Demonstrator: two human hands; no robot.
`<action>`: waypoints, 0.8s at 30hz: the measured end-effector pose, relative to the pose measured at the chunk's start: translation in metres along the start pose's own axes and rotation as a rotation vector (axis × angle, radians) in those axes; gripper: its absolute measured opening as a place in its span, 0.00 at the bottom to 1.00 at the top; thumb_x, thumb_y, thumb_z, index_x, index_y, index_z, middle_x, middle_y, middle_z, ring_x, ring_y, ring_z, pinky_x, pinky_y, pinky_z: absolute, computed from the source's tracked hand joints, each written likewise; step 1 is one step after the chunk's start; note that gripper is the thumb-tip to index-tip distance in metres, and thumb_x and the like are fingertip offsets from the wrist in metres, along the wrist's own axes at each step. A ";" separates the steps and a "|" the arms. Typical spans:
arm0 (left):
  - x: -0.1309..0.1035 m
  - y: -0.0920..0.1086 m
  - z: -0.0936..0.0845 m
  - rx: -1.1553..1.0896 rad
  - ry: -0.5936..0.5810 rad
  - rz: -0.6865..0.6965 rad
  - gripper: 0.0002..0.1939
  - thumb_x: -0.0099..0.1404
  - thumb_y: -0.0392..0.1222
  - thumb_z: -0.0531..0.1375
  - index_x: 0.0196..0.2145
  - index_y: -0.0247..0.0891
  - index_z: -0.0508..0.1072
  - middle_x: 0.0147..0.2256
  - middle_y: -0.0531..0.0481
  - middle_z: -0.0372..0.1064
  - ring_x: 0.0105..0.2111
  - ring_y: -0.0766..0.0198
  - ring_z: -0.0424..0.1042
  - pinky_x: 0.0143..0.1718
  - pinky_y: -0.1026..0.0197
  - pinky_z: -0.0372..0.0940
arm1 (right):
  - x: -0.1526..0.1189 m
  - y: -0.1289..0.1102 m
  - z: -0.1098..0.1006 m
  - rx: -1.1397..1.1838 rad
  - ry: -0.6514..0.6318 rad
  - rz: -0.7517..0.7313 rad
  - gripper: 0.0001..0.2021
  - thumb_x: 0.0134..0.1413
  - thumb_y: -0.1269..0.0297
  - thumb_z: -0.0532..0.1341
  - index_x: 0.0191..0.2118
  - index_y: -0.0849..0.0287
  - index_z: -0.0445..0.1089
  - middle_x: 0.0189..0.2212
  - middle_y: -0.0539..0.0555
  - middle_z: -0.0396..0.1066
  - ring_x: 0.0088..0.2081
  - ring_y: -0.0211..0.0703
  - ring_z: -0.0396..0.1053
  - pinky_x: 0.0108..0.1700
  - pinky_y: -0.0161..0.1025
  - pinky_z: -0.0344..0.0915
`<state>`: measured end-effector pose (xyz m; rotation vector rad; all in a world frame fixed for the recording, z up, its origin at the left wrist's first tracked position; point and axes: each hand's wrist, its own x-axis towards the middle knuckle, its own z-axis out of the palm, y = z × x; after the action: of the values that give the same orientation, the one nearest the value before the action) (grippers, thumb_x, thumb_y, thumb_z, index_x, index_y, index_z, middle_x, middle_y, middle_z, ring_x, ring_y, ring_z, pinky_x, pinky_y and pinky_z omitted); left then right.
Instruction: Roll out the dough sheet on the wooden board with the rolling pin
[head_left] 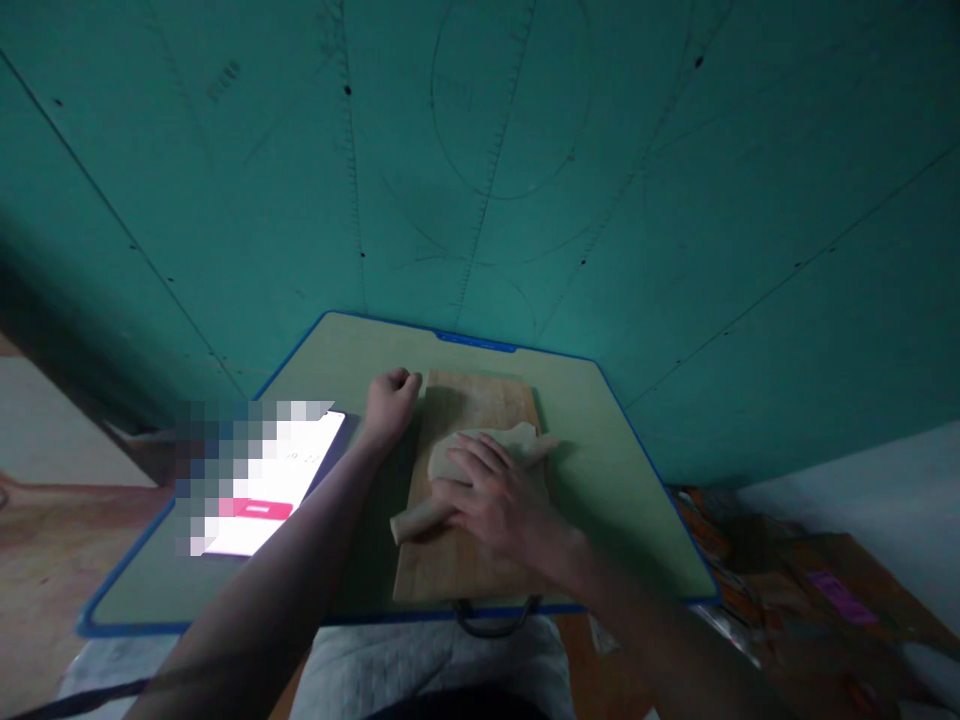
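Board [480, 392]: dough [444, 462], rolling pin [418, 520]
Left hand [391, 405]: closed, left of board, content unclear
Right hand [501, 500]: spread over dough

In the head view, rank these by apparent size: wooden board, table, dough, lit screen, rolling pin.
1. Table
2. Wooden board
3. Lit screen, partly pixelated
Dough and rolling pin: unsure, the right hand covers parts of both.

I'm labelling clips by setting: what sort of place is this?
Probably a makeshift home kitchen corner: dough lies on a wooden board atop a small table, beside a green panelled wall.
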<state>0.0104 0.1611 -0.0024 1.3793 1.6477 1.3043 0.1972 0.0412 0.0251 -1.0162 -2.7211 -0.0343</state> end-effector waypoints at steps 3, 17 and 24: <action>-0.001 0.002 0.000 -0.008 -0.004 -0.011 0.16 0.57 0.42 0.55 0.15 0.42 0.55 0.16 0.59 0.44 0.20 0.67 0.51 0.24 0.62 0.45 | -0.015 0.009 0.003 0.099 -0.003 0.018 0.14 0.64 0.53 0.63 0.52 0.51 0.73 0.61 0.58 0.66 0.67 0.54 0.55 0.68 0.60 0.52; -0.001 0.004 0.003 -0.066 0.023 -0.027 0.18 0.57 0.38 0.56 0.13 0.40 0.56 0.16 0.59 0.45 0.20 0.68 0.51 0.24 0.62 0.44 | 0.042 0.063 0.023 0.077 0.090 0.386 0.20 0.69 0.58 0.52 0.61 0.55 0.68 0.63 0.56 0.67 0.71 0.55 0.49 0.71 0.61 0.37; 0.004 -0.005 0.003 -0.120 0.090 -0.040 0.16 0.59 0.41 0.54 0.16 0.42 0.54 0.16 0.59 0.45 0.20 0.68 0.50 0.23 0.63 0.46 | 0.125 0.072 0.035 0.114 0.115 0.341 0.16 0.68 0.67 0.51 0.53 0.58 0.72 0.56 0.59 0.72 0.63 0.50 0.61 0.69 0.53 0.46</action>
<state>0.0103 0.1655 -0.0072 1.2267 1.6190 1.4362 0.1452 0.1799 0.0154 -1.3816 -2.3844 0.1159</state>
